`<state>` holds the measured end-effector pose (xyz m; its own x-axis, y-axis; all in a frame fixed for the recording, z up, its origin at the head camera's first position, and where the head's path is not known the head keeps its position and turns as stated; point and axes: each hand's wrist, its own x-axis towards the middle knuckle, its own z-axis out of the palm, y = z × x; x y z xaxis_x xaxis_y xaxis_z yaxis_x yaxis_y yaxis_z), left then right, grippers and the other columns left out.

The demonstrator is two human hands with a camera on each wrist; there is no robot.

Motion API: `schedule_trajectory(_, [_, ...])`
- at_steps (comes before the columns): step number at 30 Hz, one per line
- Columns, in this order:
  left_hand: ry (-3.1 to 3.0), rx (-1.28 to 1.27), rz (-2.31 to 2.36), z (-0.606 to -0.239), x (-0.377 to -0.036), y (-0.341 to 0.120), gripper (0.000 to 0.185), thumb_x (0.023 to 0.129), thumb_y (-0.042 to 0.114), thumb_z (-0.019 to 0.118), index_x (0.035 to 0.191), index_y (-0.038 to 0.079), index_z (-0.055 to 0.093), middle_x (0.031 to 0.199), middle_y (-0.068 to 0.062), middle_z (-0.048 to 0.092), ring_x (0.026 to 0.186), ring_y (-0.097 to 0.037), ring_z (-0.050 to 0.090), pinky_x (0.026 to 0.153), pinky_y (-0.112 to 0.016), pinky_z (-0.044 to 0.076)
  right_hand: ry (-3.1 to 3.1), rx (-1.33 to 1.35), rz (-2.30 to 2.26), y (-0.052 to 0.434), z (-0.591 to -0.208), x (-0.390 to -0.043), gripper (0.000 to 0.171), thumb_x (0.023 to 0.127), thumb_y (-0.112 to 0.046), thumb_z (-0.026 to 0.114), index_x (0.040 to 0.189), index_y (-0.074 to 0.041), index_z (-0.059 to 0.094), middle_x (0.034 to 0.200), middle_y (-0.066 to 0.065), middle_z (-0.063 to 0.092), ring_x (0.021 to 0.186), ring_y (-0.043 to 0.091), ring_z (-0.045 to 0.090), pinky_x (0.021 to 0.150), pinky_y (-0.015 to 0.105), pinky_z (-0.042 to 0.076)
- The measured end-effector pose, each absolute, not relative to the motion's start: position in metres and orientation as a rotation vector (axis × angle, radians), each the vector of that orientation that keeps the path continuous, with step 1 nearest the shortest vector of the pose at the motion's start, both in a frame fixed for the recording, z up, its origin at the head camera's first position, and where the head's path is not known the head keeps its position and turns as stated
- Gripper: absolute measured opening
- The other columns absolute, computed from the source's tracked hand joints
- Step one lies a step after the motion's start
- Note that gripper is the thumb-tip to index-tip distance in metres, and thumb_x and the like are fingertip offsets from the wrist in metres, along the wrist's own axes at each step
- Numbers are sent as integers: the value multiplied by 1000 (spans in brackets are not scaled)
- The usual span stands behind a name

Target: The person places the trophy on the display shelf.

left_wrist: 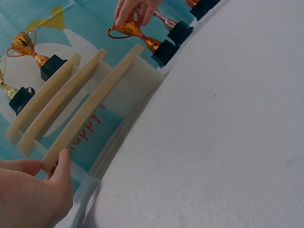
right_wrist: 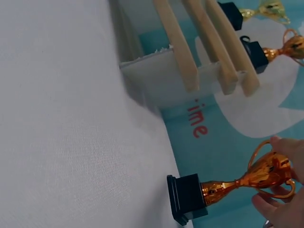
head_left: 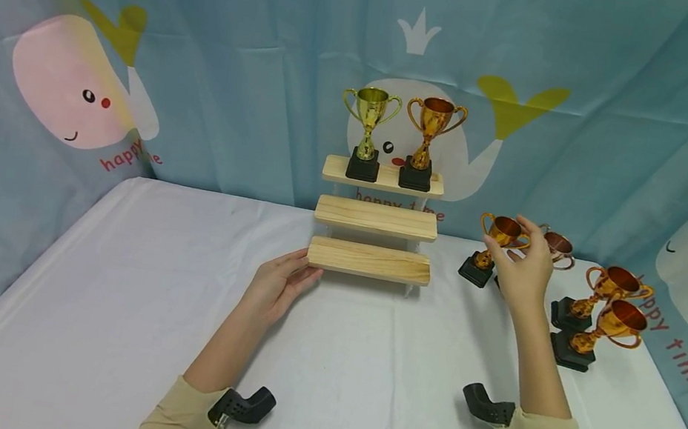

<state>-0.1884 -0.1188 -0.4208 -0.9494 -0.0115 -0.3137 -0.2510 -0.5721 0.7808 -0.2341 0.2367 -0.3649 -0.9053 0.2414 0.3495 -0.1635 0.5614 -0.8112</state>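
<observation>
My right hand point(head_left: 526, 269) holds an orange-bronze trophy cup point(right_wrist: 266, 172) by its bowl, fingers and thumb at the two-handled top. Its black base point(right_wrist: 189, 197) is tilted, close over the white cloth right of the stand. My left hand point(head_left: 273, 287) pinches the left end of the lowest wooden board point(head_left: 370, 261) of a three-step display stand, thumb below the edge in the left wrist view. Side by side on the top board point(head_left: 387, 179) stand a gold trophy point(head_left: 371, 110) and an orange-bronze trophy point(head_left: 433, 118).
Behind my right hand is a duller brownish trophy point(head_left: 558, 246), partly hidden. Farther right, two orange-bronze trophies point(head_left: 618, 283) stand close together near the table's right side. The middle board point(head_left: 377, 218) is bare wood. A blue printed curtain point(head_left: 231, 114) hangs behind the white-covered table point(head_left: 343, 387).
</observation>
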Motion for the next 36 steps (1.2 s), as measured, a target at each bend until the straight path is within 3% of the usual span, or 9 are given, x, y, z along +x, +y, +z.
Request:
schedule_trajectory(2, [1381,-431,2634,-421,-188,-119,48,112,-1,44,158,-11,34,159,-27,38,140,-34,47,112,-31,55,-2382,-67,1297,238,-366,-236,67,99,-15,77,156,-1,46,156,24,49,131,46,56,109,53,57])
schedule_trajectory(5, [1381,-428,2634,-421,-188,-119,48,112,-1,44,158,-11,34,159,-28,37,141,-34,46,113,-31,54,-2390,-70,1304,240,-367,-238,68,99,-16,77,157,-2,45,155,24,49,129,44,58,99,26,62])
schedule_trajectory(8, [1375,-422,2637,-421,-188,-119,49,112,-2,44,159,-11,33,160,-28,37,143,-35,45,114,-31,54,-2387,-65,1312,241,-369,-240,67,99,-16,77,157,-2,45,154,25,49,127,43,60,82,1,51])
schedule_trajectory(10, [1370,-417,2639,-421,-188,-119,49,112,-2,44,159,-11,33,160,-28,37,144,-35,44,114,-32,53,-2381,-64,1314,241,-370,-242,67,99,-16,77,156,-2,46,154,26,49,124,44,62,75,-4,43])
schedule_trajectory(15, [1363,-416,2638,-421,-189,-119,49,112,-2,44,159,-11,33,160,-29,37,146,-35,44,115,-32,53,-2384,-91,1287,241,-371,-244,66,99,-16,77,156,-2,46,154,27,50,116,46,66,72,-4,40])
schedule_trajectory(29, [1371,-411,2637,-421,-188,-119,49,112,-1,45,158,-11,34,159,-28,38,143,-34,45,113,-31,54,-2413,-76,1260,241,-364,-241,62,101,-16,76,155,-2,49,146,29,55,125,44,59,74,2,41])
schedule_trajectory(36, [1362,-415,2642,-419,-188,-119,49,112,-1,45,159,-11,33,160,-29,36,146,-35,43,113,-31,53,-2445,-59,1255,238,-356,-236,62,101,-17,74,156,-3,48,148,27,53,128,44,59,82,11,48])
